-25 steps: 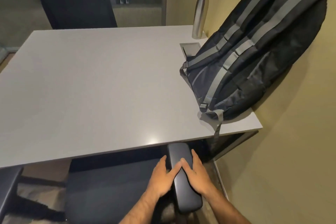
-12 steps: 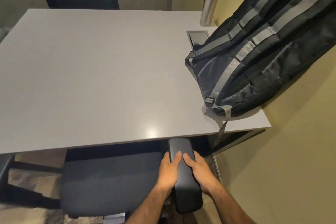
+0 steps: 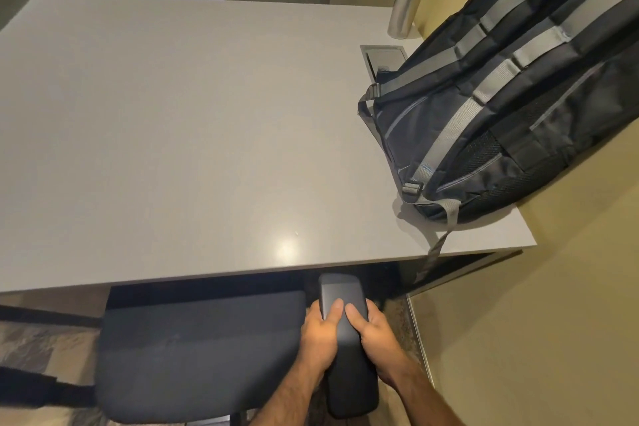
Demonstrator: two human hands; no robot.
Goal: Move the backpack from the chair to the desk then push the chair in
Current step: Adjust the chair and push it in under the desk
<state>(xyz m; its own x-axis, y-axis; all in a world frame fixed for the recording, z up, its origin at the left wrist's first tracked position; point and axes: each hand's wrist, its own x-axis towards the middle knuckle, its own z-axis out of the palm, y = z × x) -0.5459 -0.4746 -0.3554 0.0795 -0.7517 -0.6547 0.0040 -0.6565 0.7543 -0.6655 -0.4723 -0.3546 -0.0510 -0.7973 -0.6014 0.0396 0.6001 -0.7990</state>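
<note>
Over the last second we have slid the chair (image 3: 200,353) forward: more of its seat now sits under the counter (image 3: 173,131) edge than before, so the push-in is well along. The backpack (image 3: 501,107) already rests on the counter, ahead and to the right of our hands, leaning on the wall. Our left hand (image 3: 320,335) and right hand (image 3: 375,335) are both clamped around the armrest (image 3: 345,349), whose long axis points straight ahead under the counter.
</note>
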